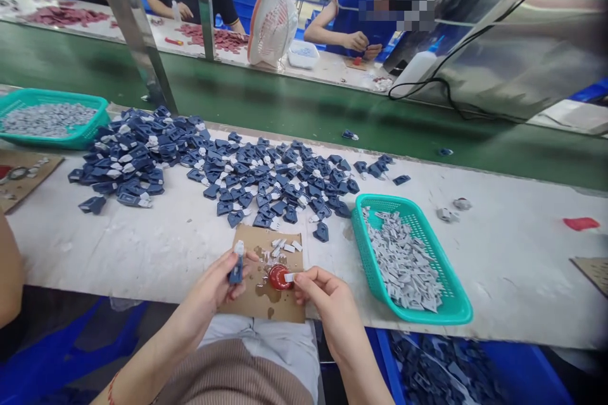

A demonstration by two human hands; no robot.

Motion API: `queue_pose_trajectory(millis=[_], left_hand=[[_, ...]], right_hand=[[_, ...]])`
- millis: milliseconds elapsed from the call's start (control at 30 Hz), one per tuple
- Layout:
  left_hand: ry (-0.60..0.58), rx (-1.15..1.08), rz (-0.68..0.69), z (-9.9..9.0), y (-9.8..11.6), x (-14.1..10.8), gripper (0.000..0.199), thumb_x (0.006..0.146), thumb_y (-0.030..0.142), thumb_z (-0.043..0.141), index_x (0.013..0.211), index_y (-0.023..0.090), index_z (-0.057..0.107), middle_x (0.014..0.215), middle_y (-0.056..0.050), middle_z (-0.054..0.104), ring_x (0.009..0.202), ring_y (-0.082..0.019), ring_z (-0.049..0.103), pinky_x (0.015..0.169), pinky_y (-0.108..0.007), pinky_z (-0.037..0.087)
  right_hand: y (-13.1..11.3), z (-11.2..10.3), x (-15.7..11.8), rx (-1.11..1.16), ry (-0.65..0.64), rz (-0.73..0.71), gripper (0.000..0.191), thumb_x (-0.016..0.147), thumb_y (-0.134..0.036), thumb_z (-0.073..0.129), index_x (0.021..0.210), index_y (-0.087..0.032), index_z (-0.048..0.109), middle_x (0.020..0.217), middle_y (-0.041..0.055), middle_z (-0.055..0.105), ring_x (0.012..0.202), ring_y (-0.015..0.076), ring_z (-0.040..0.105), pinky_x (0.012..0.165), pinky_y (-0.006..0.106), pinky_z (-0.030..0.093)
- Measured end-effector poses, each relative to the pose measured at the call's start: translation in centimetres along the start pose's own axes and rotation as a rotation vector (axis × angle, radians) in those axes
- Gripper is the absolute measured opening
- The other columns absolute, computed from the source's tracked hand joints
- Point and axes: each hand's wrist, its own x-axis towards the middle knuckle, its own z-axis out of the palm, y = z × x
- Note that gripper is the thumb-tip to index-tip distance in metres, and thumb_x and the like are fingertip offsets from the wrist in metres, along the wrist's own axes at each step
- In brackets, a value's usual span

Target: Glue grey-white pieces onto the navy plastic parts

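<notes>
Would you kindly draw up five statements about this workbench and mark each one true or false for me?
1. The left hand holds a dark blue part. True.
2. The right hand is empty. False: it pinches a small pale piece.
3. The round red object is on the cardboard. True.
4. The green basket right of the cardboard holds dark blue parts. False: it holds light grey pieces.
5. The blue pile lies beyond the cardboard, farther from the person. True.
</notes>
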Motion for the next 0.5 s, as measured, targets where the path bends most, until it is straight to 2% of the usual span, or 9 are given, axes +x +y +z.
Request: queue_pose_trajectory(millis=[100,200,300,400,500], left_hand=[[0.014,-0.069,-0.007,-0.3,-0.1,-0.1,0.034,0.088,0.049,0.056,0.101,0.019,0.067,0.083,-0.001,0.051,0.067,-0.013,0.040,0.066,-0.025,0.037],[0.033,-0.048,0.027,-0.5,-0.1,0.2,0.026,0.084,0.041,0.066,0.098,0.019,0.071,0.085,-0.002,0.056,0.073,-0.014,0.045,0.066,-0.024,0.039],[0.049,-0.024,0.074,-0.4,-0.1,0.4,0.027,0.081,0.039,0.074,0.099,0.019,0.072,0.092,-0.005,0.063,0.080,-0.015,0.053,0.067,-0.021,0.042],[0.030,-0.013,0.173,0.1,-0.5,0.4,0.024,0.080,0.034,0.078,0.098,0.018,0.072,0.097,-0.005,0.069,0.090,-0.015,0.061,0.074,-0.019,0.048],[0.003,0.000,0.348,0.7,-1.2,0.3,0.013,0.081,0.023,0.077,0.092,0.020,0.070,0.099,-0.005,0.071,0.096,-0.016,0.067,0.079,-0.020,0.054]], right_hand=[[0.2,0.1,0.1,0.000,0.002,0.006,0.035,0.063,-0.046,0.086,0.058,-0.017,0.068,0.055,-0.0008,0.062,0.056,0.0125,0.051,0.057,0.024,0.040],[0.2,0.1,0.0,0.011,0.006,0.005,0.034,0.063,-0.046,0.087,0.059,-0.017,0.069,0.056,-0.0010,0.063,0.057,0.0122,0.051,0.058,0.023,0.040],[0.1,0.1,-0.1,0.030,0.010,0.005,0.033,0.064,-0.044,0.087,0.059,-0.017,0.069,0.056,-0.0013,0.063,0.057,0.0117,0.051,0.059,0.023,0.041],[-0.6,0.2,-0.5,0.075,0.009,0.018,0.033,0.064,-0.045,0.087,0.059,-0.018,0.069,0.058,-0.0010,0.064,0.059,0.0122,0.054,0.062,0.023,0.044],[-1.7,0.9,-1.4,0.204,-0.027,0.064,0.028,0.064,-0.041,0.088,0.062,-0.018,0.071,0.075,0.0021,0.071,0.071,0.0156,0.063,0.071,0.026,0.052]])
